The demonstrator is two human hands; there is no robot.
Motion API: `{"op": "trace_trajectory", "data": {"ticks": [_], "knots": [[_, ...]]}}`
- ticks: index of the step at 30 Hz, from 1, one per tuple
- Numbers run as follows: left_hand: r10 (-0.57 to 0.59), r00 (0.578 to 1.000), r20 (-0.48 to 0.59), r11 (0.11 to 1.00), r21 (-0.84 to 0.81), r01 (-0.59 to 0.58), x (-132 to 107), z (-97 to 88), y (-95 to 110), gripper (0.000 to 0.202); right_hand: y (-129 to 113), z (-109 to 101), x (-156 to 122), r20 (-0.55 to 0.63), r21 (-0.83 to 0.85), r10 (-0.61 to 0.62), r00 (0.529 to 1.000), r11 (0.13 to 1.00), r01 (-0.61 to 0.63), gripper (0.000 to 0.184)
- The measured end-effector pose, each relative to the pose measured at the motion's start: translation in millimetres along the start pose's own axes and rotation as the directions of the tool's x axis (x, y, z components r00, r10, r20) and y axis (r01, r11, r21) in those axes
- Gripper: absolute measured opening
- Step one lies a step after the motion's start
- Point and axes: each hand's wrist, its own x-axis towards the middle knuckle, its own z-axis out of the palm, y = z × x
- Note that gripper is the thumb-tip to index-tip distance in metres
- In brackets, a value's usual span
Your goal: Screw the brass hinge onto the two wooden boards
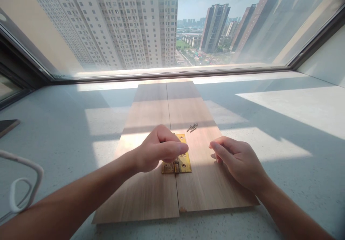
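A brass-coloured hinge (186,161) lies across the seam between two wooden boards, a left board (145,193) and a right board (212,186). Over the hinge is my left hand (161,148), fingers curled and thumb stretched along them, covering much of its left leaf. Whatever that hand may hold is hidden. To the right of the hinge, my right hand (237,159) is closed in a pinch above the right board; anything between its fingertips is too small to make out. Several screws (192,127) lie in a small pile on the right board, beyond the hinge.
The boards rest on a pale speckled sill (291,189) with sunlight and shadow bands. A window (188,45) stands at the far end, with tall buildings outside. At left are a white cable (37,171) and a dark flat object (8,126).
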Motion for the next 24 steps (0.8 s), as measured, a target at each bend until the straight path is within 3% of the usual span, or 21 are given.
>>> {"op": "trace_trajectory", "data": {"ticks": [2,5,7,11,18,24], "knots": [[0.048,0.983,-0.175,0.992,-0.108,-0.068,-4,0.0,-5,0.055,-1,-1,0,0.007,0.012,0.004,1.0,1.0,-0.005,0.039],[0.089,0.861,-0.501,0.955,-0.203,-0.216,-17,7.9,-11,0.056,-1,-1,-1,0.013,0.015,0.003,1.0,1.0,-0.003,0.04],[0.093,0.81,-0.579,0.948,-0.197,-0.249,-26,15.9,-14,0.055,-2,0,-1,0.016,0.005,-0.003,1.0,1.0,0.003,0.04],[0.103,0.806,-0.583,0.953,-0.173,-0.247,-30,27.1,-16,0.054,-2,1,-2,0.017,-0.007,-0.003,1.0,1.0,0.004,0.039],[0.097,0.804,-0.586,0.989,-0.031,-0.143,-25,33.8,-14,0.051,-1,0,-2,0.038,0.02,-0.026,0.999,0.999,0.026,0.04],[0.18,0.805,-0.565,0.977,0.005,-0.214,-20,38.5,-22,0.048,2,1,-3,0.049,0.049,-0.03,0.998,0.998,0.028,0.039]]}}
